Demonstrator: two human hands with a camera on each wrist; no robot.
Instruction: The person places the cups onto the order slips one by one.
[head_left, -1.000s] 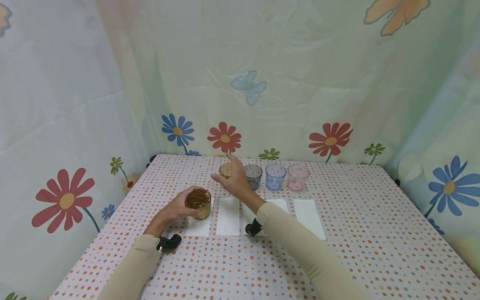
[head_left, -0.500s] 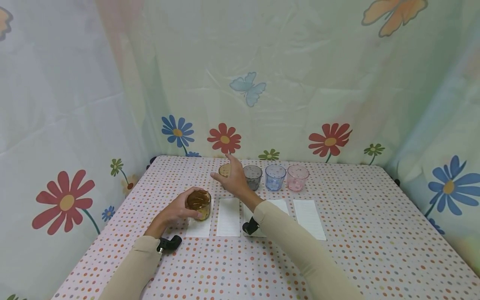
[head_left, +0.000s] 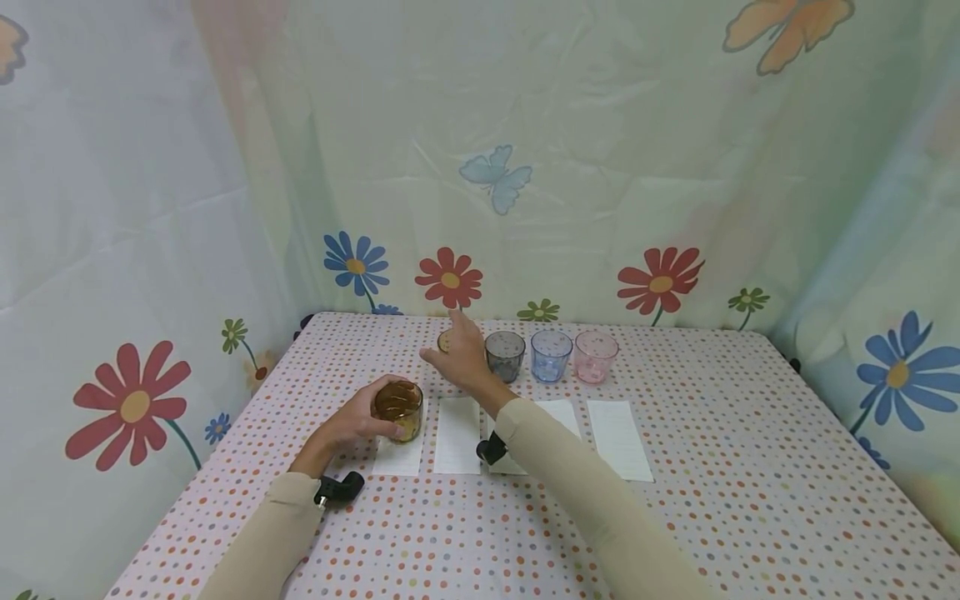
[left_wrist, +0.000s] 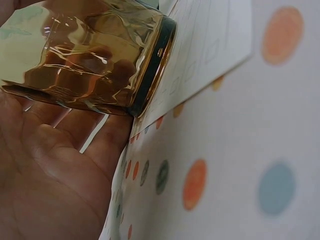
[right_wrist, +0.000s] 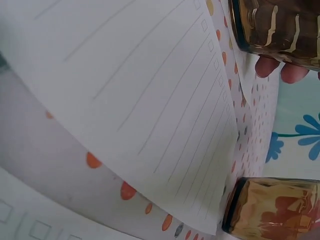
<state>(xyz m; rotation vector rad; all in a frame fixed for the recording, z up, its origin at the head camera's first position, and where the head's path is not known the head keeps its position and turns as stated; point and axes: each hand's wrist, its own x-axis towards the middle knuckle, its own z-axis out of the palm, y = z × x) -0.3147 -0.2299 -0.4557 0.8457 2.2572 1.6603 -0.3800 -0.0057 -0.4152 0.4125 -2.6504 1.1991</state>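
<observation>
The left hand (head_left: 354, 417) grips a dark amber, ribbed clear-glass tumbler (head_left: 401, 408), fingers round its far side and thumb at the near side, mouth upward, over the leftmost white lined paper sheet (head_left: 397, 460). The base looks to be on that sheet, or very nearly so. The right hand (head_left: 467, 354) is at the left end of the back row, fingers and thumb spread about a lighter amber glass tumbler (right_wrist: 274, 207); the hand hides most of it, so I cannot tell whether it has a hold yet.

For a good pick-up, the right thumb should probably close low on the lighter amber wall, opposite the fingers, since smooth glass may slip under a pinch at the rim. The smoky grey glass tumbler (head_left: 506, 357) stands just beside, so lifting straight up before coming nearer seems safest; the blue (head_left: 551, 357) and pink (head_left: 596, 357) glass tumblers are further right.

On the left, letting go evenly should keep the sheet from sliding. The right forearm crosses the third sheet (head_left: 558, 414), so its black wrist camera (head_left: 491, 450) wants keeping clear of the paper and the polka-dot tabletop (head_left: 420, 550).
</observation>
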